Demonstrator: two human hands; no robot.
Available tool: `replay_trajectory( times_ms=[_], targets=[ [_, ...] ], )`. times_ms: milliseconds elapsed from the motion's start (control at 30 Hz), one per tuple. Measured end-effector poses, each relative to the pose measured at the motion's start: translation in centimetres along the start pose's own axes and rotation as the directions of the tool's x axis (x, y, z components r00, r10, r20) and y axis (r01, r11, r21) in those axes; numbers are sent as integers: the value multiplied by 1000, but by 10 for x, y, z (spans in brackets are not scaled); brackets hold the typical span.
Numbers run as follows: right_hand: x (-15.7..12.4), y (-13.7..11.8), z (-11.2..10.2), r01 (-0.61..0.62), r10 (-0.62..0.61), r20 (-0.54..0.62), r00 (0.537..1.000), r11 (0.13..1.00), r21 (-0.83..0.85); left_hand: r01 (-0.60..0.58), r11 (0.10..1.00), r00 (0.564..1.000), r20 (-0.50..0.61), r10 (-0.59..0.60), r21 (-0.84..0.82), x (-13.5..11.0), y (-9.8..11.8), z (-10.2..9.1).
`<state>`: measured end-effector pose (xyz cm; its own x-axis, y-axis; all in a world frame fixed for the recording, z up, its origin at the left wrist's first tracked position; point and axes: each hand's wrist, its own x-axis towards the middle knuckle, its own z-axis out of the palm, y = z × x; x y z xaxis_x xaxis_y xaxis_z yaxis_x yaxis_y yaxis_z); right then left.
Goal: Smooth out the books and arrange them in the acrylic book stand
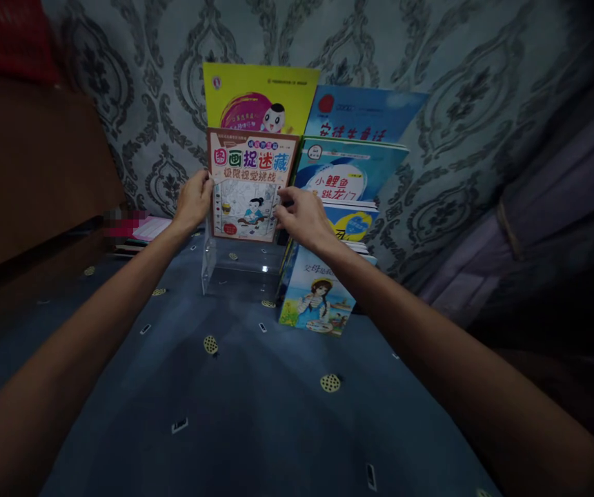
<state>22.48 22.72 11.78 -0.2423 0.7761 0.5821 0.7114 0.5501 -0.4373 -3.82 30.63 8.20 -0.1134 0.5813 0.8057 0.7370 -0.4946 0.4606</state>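
Flanking picture book [252, 186], apparently gripping it: left hand [193, 201], right hand [303, 217].

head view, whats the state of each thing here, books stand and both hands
clear stand: upright on the blue cloth
puzzle book: closed, upright, held over the clear stand
left hand: gripping the puzzle book at its left edge
right hand: gripping its right edge
yellow book: closed, upright behind the puzzle book
blue books: closed, stacked in steps
girl-cover book: closed, propped lowest in front
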Motion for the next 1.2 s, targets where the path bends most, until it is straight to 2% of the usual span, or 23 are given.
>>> replay_trajectory(
  times_ms=[200, 300, 500, 833, 967, 1200],
  targets=[
    [-1, 2, 1, 1, -1, 5, 1000, 1000, -17, 60, 998, 998, -31, -60, -3, 7, 2, -1],
    [-2, 0, 0, -17, 18, 16, 1000, 999, -31, 69, 997, 996, -55, -68, 26, 6, 10, -4],
    [-6, -3, -1, -23, 26, 47, 999, 997, -78, 110, 992, 994, -28, -108, 67, -4, 28, -12],
    [0, -14, 4, -12, 15, 44, 999, 998, -59, 111, 993, 994, -6, -111, 36, -10, 40, -18],
    [-3, -15, 9, -10, 11, 59, 998, 1000, -10, 91, 996, 996, -11, -91, -24, -13, 42, -23],
    [-9, -17, 9, 12, -10, 79, 997, 1000, -20, 43, 998, 999, -12, -44, -51, -17, 44, -28]
  ],
)
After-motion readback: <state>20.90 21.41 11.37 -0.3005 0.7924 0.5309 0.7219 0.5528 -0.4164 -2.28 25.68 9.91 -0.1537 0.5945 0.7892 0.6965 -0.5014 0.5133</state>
